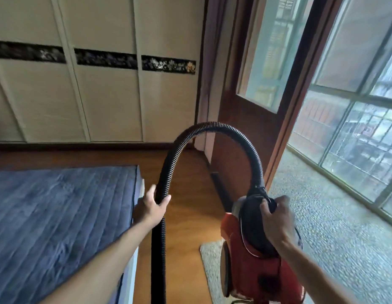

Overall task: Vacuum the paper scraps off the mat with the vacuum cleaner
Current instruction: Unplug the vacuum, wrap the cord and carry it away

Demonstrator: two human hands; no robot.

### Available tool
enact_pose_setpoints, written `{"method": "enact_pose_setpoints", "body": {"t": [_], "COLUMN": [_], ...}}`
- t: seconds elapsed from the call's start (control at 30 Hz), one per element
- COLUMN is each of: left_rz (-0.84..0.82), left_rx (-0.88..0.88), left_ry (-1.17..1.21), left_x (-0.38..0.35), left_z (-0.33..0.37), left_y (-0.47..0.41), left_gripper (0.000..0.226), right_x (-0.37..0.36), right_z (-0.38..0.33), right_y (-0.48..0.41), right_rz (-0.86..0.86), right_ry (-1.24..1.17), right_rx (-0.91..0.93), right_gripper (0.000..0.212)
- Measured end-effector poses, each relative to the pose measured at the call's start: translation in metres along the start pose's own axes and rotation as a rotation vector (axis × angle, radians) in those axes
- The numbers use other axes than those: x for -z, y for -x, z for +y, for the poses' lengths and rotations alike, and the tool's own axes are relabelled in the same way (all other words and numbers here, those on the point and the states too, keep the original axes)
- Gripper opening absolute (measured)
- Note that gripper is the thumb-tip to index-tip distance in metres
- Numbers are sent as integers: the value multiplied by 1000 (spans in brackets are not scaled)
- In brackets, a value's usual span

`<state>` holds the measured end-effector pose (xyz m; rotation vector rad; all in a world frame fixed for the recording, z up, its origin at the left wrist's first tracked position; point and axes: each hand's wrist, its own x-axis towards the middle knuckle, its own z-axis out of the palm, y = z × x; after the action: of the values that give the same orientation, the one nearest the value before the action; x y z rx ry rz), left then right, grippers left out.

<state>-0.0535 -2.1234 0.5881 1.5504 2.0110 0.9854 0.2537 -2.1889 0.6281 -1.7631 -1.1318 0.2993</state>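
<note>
Left hand point(152, 208): fingers and thumb curled round the hose point(212, 125), gripping it on its left leg, beside the bed's corner.
Right hand point(277, 218): wrapped over the rounded black top of the vacuum point(249, 266), fingers hooked on its front edge.
Hose: black, ribbed and flexible; it rises from the vacuum's black collar, bends in a tall arch, and drops straight down past the left hand out of view.
Vacuum: glossy red plastic canister, bulging in shape, with a dark, round wheel on its side; it is tilted nose-up over the mat. Whether it touches the mat cannot be told.
Mat point(209, 260): pale beige, nubbly weave, rounded corner, lying on the floor point(186, 216) under and left of the vacuum.
Floor: smooth orange-brown wood.
Bed point(59, 216): blue quilted cover with stitched lines, white side.
Wardrobe point(107, 102): cream grained panels crossed by a black floral band.
Door point(234, 139): reddish wood with a glass pane.
Window point(355, 128): gridded panes above a speckled pebble surface.
</note>
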Motion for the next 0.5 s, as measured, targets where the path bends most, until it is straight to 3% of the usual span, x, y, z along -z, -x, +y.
{"method": "enact_pose_setpoints", "body": {"t": [0.2, 0.37, 0.5], "left_rz": [63, 168, 233], "left_rx": [-30, -73, -48], "left_ry": [92, 105, 71], "left_x": [63, 85, 86], "left_z": [72, 92, 105], "left_y": [-35, -78, -117], "left_gripper": [71, 77, 65], "right_x": [10, -4, -27], "right_z": [-76, -113, -128], "right_y": [-49, -94, -134], "right_rz": [-9, -59, -131], "right_ry": [43, 60, -9], "right_rx": [68, 62, 73], "right_gripper": [26, 30, 31]}}
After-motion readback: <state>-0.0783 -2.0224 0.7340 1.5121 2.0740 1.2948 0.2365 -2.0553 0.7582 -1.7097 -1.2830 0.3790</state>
